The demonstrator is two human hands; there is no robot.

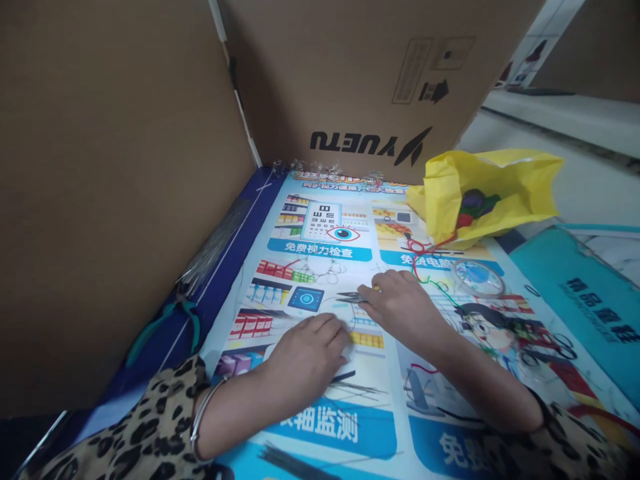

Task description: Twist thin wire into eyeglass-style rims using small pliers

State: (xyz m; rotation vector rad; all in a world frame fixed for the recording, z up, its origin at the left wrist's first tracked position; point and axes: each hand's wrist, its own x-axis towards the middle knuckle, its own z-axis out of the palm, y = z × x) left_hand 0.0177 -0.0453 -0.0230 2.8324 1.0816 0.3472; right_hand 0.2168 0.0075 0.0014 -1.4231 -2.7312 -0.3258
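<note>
My right hand (403, 310) is closed around a pair of needle-nose pliers (351, 297), whose pointed metal jaws stick out to the left. Fingers curled, my left hand (310, 353) is just below and left of the jaws. A thin wire (354, 319) arcs between the pliers and my left fingertips, which seem to pinch it; the exact grip is hidden. Beneath both hands is a printed poster sheet (357, 273). Bent loops of wire (323, 270) rest on it beyond the pliers, and straight wire pieces (355, 387) lie near my left wrist.
Cardboard walls (350, 80) stand at the left and back. Teal-handled pliers (167, 320) and a wire bundle (217, 247) lie along the left wall. At the right are a yellow bag (525, 190), red cord (420, 247), a clear round dish (479, 278) and a teal box (580, 293).
</note>
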